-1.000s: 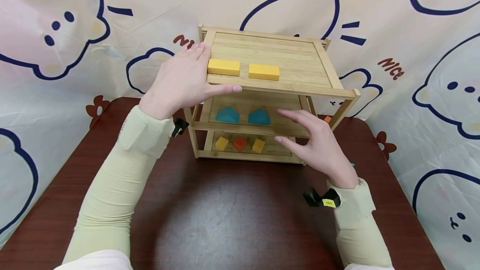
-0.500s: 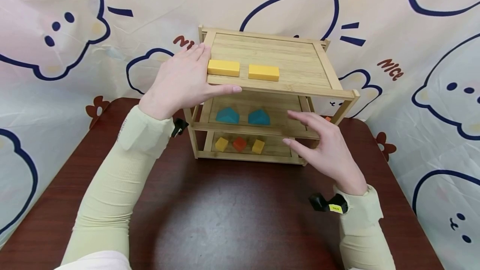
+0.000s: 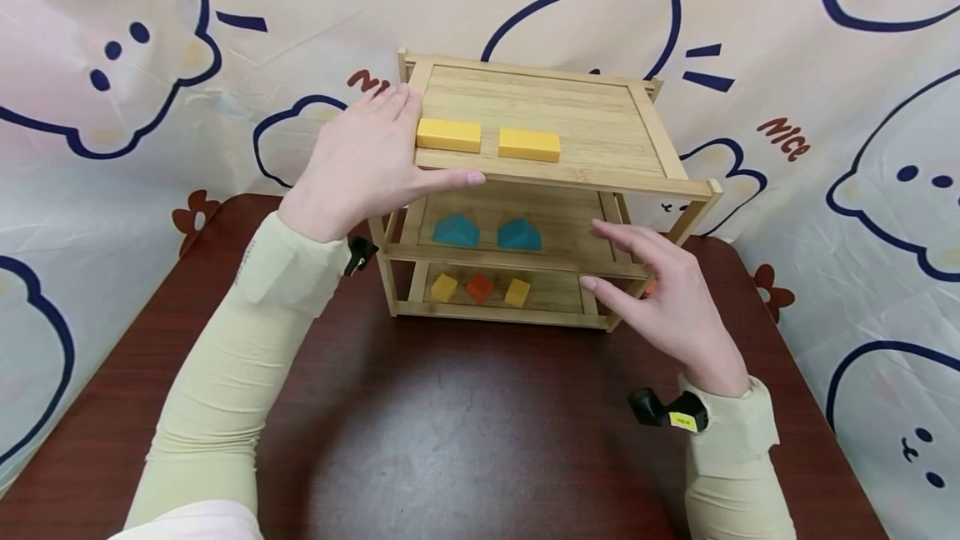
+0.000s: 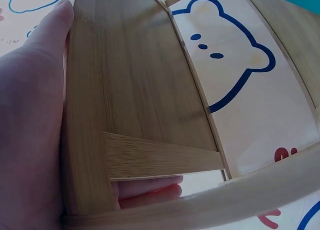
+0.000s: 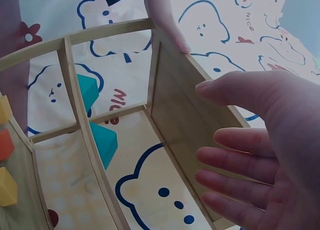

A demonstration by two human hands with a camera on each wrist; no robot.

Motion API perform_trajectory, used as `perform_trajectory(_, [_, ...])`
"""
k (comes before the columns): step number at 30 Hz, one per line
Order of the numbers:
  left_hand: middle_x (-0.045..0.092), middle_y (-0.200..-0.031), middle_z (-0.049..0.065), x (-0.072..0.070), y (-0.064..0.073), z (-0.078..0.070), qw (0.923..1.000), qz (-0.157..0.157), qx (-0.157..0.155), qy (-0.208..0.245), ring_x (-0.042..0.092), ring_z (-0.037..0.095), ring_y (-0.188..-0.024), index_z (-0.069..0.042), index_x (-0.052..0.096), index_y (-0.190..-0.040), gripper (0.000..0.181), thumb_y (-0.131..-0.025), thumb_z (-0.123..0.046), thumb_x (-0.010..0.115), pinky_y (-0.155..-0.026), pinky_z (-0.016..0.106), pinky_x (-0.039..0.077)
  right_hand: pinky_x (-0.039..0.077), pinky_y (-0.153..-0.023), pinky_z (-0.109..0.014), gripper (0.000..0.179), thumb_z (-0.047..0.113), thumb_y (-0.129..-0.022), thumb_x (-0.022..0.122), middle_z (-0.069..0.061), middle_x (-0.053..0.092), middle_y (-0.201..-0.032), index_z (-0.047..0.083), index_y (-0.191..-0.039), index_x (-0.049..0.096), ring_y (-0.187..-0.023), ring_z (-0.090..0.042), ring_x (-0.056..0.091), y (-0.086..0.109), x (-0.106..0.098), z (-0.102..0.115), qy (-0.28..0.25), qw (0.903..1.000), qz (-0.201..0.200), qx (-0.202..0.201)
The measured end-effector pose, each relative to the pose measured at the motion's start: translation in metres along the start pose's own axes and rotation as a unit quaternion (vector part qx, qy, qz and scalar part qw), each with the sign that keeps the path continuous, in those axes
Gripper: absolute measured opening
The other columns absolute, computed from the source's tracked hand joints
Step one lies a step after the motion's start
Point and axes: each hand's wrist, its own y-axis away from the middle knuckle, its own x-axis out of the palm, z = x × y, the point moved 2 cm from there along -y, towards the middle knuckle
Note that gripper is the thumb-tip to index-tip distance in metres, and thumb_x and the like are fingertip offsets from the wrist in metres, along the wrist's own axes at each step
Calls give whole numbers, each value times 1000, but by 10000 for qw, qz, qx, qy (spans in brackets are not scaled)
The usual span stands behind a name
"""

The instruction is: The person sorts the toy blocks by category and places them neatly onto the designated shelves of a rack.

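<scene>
A three-tier wooden rack (image 3: 540,94) stands on the table. My left hand (image 3: 363,157) rests at the top shelf's left front corner, fingers straight along the side and thumb along the front edge. Through the side gap in the left wrist view, some fingers (image 4: 150,187) show. My right hand (image 3: 671,298) holds nothing, its thumb and fingers apart, in front of the rack's right post. Two yellow rectangular blocks (image 3: 448,136) lie on the top shelf near its front. Two blue angular blocks (image 3: 456,230) are on the middle shelf.
On the bottom shelf sit two yellow blocks (image 3: 444,287) with an orange-red block (image 3: 480,287) between them. An orange piece (image 3: 651,286) shows partly behind my right hand. The brown table (image 3: 480,423) reaches a patterned cloth backdrop (image 3: 315,15) behind and at both sides.
My right hand has drawn right and slightly toward me, away from the middle shelf. The left hand, the rack and the blocks on it stay where they were.
</scene>
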Motion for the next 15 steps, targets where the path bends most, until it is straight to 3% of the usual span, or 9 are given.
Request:
perform_trajectory(5, [38, -141, 19, -1, 3, -2, 9999, -147, 36, -23, 32, 32, -131, -1, 26, -145, 125, -61, -93, 31, -104, 47, 27, 43, -79, -25, 61, 20, -74, 81, 5, 59, -120, 23, -130, 57, -103, -13, 55, 2, -5, 0, 24, 10000, -53, -6])
perform_trajectory(15, [30, -146, 20, 0, 5, -2, 10000, 30, -14, -41, 23, 31, -136, 0, 20, -147, 124, -64, -92, 29, -107, 46, 20, 39, -90, -24, 61, 17, -73, 81, 4, 61, -118, 26, -129, 58, -107, -14, 55, 10, -22, -2, 118, 9994, -277, 176])
